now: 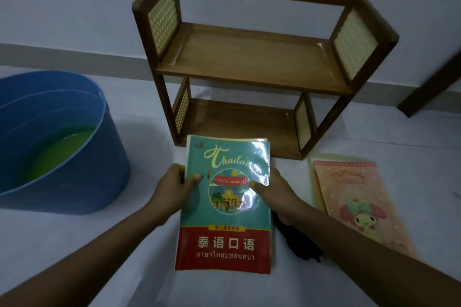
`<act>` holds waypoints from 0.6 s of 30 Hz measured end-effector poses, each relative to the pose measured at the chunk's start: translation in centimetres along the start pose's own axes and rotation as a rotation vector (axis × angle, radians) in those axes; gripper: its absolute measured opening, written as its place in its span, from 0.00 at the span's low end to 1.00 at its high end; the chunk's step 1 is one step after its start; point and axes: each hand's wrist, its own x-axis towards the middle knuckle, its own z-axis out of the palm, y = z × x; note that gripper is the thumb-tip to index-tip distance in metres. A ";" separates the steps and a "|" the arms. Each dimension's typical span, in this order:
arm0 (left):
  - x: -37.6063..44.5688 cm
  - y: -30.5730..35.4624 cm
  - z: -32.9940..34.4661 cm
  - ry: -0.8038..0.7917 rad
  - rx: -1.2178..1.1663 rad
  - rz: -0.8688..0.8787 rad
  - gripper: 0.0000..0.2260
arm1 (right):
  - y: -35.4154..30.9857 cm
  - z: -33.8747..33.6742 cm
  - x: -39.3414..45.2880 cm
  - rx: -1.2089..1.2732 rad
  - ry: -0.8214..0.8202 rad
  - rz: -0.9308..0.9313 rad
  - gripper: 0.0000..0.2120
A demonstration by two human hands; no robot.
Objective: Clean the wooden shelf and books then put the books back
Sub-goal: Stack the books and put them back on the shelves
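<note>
A small two-tier wooden shelf (249, 62) with woven side panels stands on the floor against the wall, both tiers bare. In front of it I hold a teal and red Thai language book (224, 212), cover up. My left hand (174, 182) grips its left edge, thumb on the cover. My right hand (272, 189) grips its right edge, thumb on the glossy cover. A pink cartoon-cover book (359, 204) lies flat on the floor to the right, on top of another pale one.
A blue bucket (82, 177) holding green liquid stands on the floor at the left. A dark cloth (296, 244) lies under my right forearm. A dark wooden furniture leg (429, 87) leans in at the far right.
</note>
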 end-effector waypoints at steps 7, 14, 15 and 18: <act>2.2 -1.9 2.5 -0.048 0.467 -0.180 0.16 | 3.9 0.8 2.7 -0.474 0.026 0.192 0.22; 1.0 0.4 1.3 -0.120 -0.508 -0.459 0.16 | 1.8 0.6 2.2 0.327 -0.069 0.473 0.12; 0.6 0.7 1.1 -0.161 -0.556 -0.462 0.16 | 1.4 0.5 2.1 0.362 -0.108 0.488 0.11; -0.5 1.8 0.9 -0.268 -0.562 -0.359 0.10 | 0.8 0.3 0.9 0.430 -0.190 0.396 0.16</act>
